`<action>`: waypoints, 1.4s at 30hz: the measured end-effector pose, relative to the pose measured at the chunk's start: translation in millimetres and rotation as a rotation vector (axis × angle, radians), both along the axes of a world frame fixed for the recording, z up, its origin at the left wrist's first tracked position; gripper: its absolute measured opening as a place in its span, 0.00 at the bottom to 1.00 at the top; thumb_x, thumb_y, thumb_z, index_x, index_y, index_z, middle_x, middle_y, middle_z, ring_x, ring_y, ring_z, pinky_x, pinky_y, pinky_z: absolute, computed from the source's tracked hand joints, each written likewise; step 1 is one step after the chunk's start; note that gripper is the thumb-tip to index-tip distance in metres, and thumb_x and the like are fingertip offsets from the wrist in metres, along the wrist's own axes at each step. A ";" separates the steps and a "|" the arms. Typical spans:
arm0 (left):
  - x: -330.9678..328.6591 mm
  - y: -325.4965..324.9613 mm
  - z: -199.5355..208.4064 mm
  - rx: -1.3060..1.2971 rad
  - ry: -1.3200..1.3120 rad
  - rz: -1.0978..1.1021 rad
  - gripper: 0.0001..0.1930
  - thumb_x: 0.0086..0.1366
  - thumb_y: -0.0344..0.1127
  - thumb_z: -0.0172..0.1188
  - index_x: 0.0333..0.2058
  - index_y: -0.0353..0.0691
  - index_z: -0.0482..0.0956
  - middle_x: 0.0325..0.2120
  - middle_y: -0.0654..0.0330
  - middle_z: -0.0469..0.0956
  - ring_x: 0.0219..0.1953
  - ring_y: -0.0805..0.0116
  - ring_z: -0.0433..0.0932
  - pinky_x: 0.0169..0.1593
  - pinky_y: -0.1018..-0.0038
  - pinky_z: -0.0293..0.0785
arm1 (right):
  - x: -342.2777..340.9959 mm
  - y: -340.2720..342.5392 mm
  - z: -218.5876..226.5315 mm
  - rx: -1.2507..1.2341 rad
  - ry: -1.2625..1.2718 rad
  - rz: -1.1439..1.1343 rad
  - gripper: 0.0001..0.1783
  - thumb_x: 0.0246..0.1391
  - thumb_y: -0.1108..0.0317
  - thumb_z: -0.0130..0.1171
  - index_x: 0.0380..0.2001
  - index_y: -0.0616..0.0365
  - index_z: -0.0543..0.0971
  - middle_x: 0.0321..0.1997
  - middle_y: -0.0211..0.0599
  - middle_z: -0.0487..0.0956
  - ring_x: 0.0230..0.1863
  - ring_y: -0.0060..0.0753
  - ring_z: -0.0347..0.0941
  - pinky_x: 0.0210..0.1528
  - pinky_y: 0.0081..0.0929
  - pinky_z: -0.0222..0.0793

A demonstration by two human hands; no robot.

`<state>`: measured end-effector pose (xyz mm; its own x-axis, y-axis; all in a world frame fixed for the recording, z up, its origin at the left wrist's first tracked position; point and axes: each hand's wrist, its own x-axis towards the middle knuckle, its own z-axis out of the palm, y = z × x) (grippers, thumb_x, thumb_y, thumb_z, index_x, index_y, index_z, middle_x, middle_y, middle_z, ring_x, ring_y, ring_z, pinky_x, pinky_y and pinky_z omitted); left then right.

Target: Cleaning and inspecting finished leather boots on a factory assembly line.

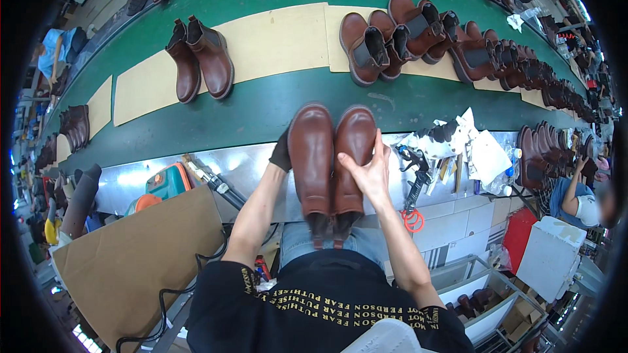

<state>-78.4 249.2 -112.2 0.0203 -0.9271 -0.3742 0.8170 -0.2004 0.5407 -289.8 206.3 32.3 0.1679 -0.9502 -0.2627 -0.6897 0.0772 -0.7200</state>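
Observation:
A pair of shiny brown leather ankle boots is held side by side before my body, toes pointing away and shafts toward me. My left hand [281, 151], in a dark glove, grips the outer side of the left boot [311, 157]; its fingers are mostly hidden behind the boot. Around the right boot [355, 134] my bare right hand [371, 171] is closed, thumb lying across the upper and fingers along the outer side. Both boots are near the front edge of a green conveyor belt [261, 108], above a metal ledge [255, 163].
Another brown pair [208, 59] stands on yellow board [275, 39] on the belt, with several boots [366, 49] in rows rightward. White paper [487, 157] and a black tool [417, 186] with red loops lie right on the ledge. A cardboard sheet [137, 261] leans at left; a person [579, 202] sits far right.

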 end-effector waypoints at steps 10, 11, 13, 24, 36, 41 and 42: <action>-15.0 -10.9 -26.4 -0.188 -0.001 -0.044 0.17 0.67 0.33 0.47 0.53 0.37 0.67 0.46 0.57 0.73 0.45 0.69 0.74 0.48 0.72 0.74 | -144.6 39.3 -54.3 -0.423 0.142 -0.501 0.35 0.42 0.64 0.70 0.53 0.64 0.68 0.58 0.44 0.65 0.56 0.34 0.64 0.50 0.31 0.67; -13.2 -10.1 -30.6 -0.190 -0.031 -0.045 0.17 0.67 0.33 0.47 0.53 0.37 0.67 0.46 0.57 0.73 0.45 0.69 0.74 0.48 0.72 0.74 | -163.9 32.2 -68.4 -0.209 -0.066 -0.418 0.30 0.43 0.65 0.69 0.49 0.64 0.71 0.52 0.42 0.69 0.51 0.32 0.66 0.48 0.29 0.68; -15.9 1.4 -36.8 -0.183 -0.101 -0.035 0.17 0.67 0.33 0.47 0.53 0.37 0.67 0.46 0.57 0.73 0.45 0.69 0.74 0.48 0.72 0.74 | -175.8 17.4 -73.2 0.026 -0.276 -0.315 0.25 0.44 0.65 0.69 0.45 0.65 0.74 0.47 0.39 0.73 0.47 0.29 0.69 0.45 0.27 0.69; -17.3 -11.3 -54.8 -0.230 -0.495 -0.048 0.16 0.67 0.35 0.47 0.52 0.38 0.68 0.45 0.57 0.74 0.43 0.69 0.74 0.48 0.72 0.74 | -116.7 12.9 -2.7 0.116 -0.439 -0.345 0.20 0.48 0.61 0.66 0.38 0.67 0.77 0.33 0.32 0.76 0.38 0.22 0.69 0.44 0.22 0.66; -31.4 -18.5 24.0 -0.195 0.155 -0.072 0.14 0.67 0.32 0.47 0.51 0.39 0.68 0.44 0.59 0.73 0.43 0.72 0.73 0.49 0.73 0.73 | -21.3 24.7 117.3 0.166 -0.419 0.061 0.16 0.50 0.69 0.64 0.40 0.67 0.77 0.19 0.21 0.64 0.24 0.13 0.56 0.24 0.15 0.55; -28.4 -13.8 -21.6 -0.176 0.142 -0.018 0.16 0.68 0.32 0.45 0.53 0.40 0.67 0.47 0.58 0.72 0.46 0.70 0.72 0.54 0.72 0.69 | -46.5 43.1 153.2 0.132 -0.342 -0.034 0.09 0.51 0.72 0.62 0.22 0.65 0.74 0.22 0.26 0.74 0.25 0.14 0.65 0.28 0.15 0.62; -29.5 -15.3 -19.9 -0.177 0.147 -0.021 0.16 0.68 0.32 0.45 0.53 0.40 0.67 0.47 0.58 0.72 0.46 0.70 0.72 0.54 0.72 0.69 | -48.9 47.2 158.0 0.115 -0.334 0.018 0.09 0.51 0.73 0.62 0.23 0.65 0.73 0.22 0.26 0.74 0.25 0.14 0.65 0.28 0.15 0.62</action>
<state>-107.9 233.9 -132.1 -0.0428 -0.9783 -0.2029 0.8861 -0.1309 0.4446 -338.8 253.4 190.4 0.2786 -0.9137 -0.2959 -0.4199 0.1611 -0.8931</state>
